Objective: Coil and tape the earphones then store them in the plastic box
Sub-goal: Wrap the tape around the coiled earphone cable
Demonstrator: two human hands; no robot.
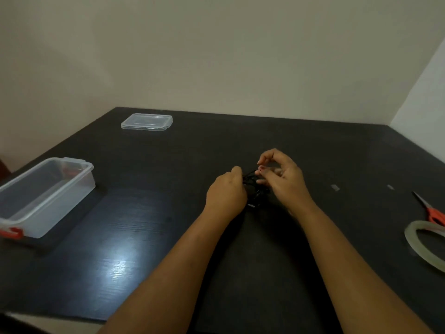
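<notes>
Black earphones [252, 186] form a bundle of cord between my two hands, just above the dark table [144, 237]. My left hand [226, 191] is closed around the left side of the bundle. My right hand [281, 177] pinches the cord at the top with thumb and fingertips. Most of the cord is hidden behind my hands. The clear plastic box [45, 196] with red clips stands open at the left edge. Its clear lid [147, 121] lies at the far left of the table. A roll of clear tape [426, 244] lies at the right edge.
Orange-handled scissors [431, 213] lie just behind the tape roll. Two small cut pieces of tape [335, 187] stick to the table right of my hands. Walls close off the table at the back and right.
</notes>
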